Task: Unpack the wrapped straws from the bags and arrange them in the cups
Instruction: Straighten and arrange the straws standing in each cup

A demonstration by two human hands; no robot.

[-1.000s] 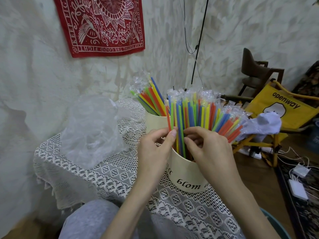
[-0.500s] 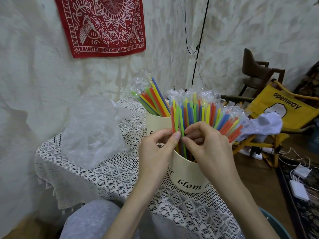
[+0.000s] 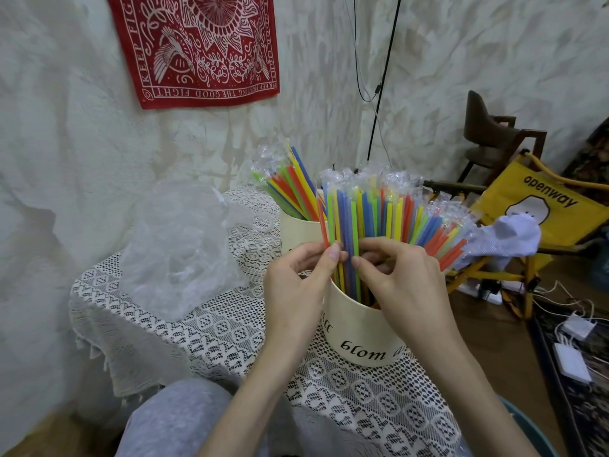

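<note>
An emptied clear plastic bag (image 3: 179, 245) lies crumpled at the left of the lace-covered table (image 3: 214, 328), well apart from the work. Behind and just left of the hands, a rear cup (image 3: 296, 230) holds a leaning bunch of wrapped straws (image 3: 286, 189). At centre, the left hand (image 3: 296, 291) pinches a few straws between thumb and forefinger, just above the rim of the front cup (image 3: 359, 338); the right hand (image 3: 405, 285), fingers curled, pinches neighbouring straws beside it, fingertips nearly meeting. The main bundle of straws (image 3: 389, 216) stands in the front cup and rises between and above both hands, fanning out to the right over the table's edge.

The likely risk: the fan leans heavily rightward, and a tug on the pinched straws could tip the cup or send the outermost ones sliding off towards the yellow chair (image 3: 543, 206) and the floor. Slippery wrappers could also let straws slide from the pinch.
</note>
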